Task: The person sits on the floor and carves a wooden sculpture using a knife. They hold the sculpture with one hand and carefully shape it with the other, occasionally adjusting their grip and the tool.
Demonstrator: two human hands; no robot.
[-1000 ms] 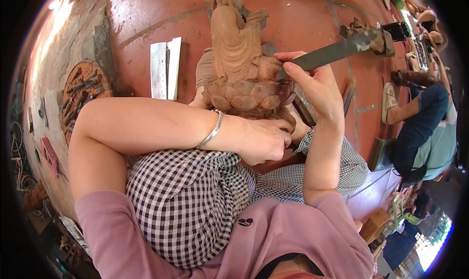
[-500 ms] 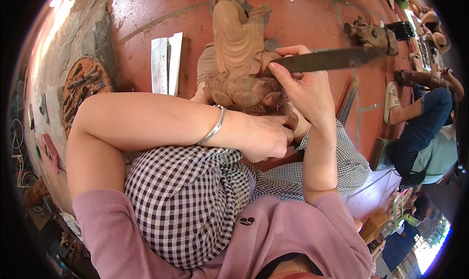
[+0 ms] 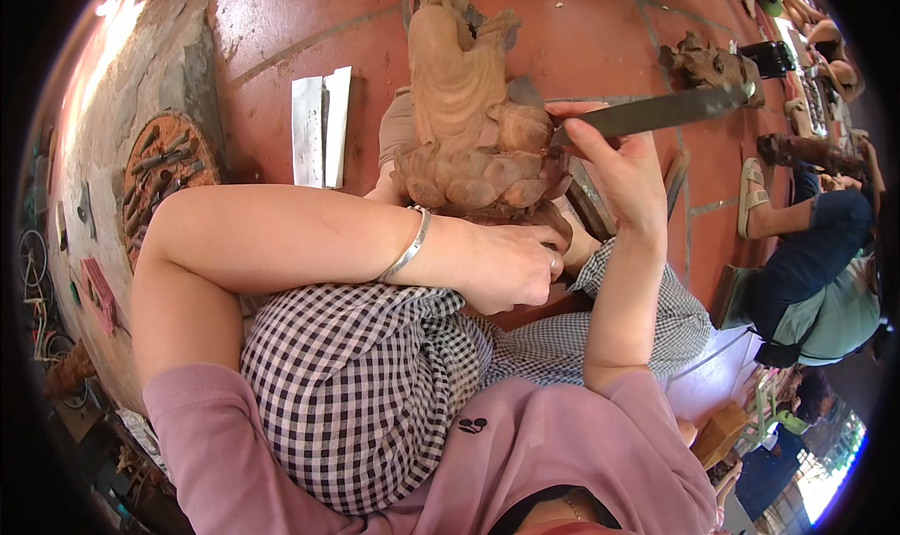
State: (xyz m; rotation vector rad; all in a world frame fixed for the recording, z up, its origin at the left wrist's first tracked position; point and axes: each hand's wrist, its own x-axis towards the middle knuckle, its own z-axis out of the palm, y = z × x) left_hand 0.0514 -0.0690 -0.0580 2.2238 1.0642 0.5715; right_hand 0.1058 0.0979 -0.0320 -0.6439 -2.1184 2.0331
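Note:
A carved wooden statue (image 3: 464, 113) with a lobed, petal-like base rests across my lap, its top pointing away from me. My left hand (image 3: 511, 268), a silver bangle on its wrist, is closed under the base of the statue and steadies it. My right hand (image 3: 609, 165) grips a long flat metal file (image 3: 670, 110), whose near end lies against the right side of the carved base. The file's far end points off to the right. My checked trousers fill the lower middle.
The floor is red tile (image 3: 281, 29). Two flat metal pieces (image 3: 319, 127) lie left of the statue. A round basket of tools (image 3: 159, 174) sits at far left. A second carving (image 3: 703, 66) stands at upper right. Another person (image 3: 816, 272) sits on the right.
My right hand has slid the file along the statue's base and its far end has swung a little lower. My left hand stays under the base.

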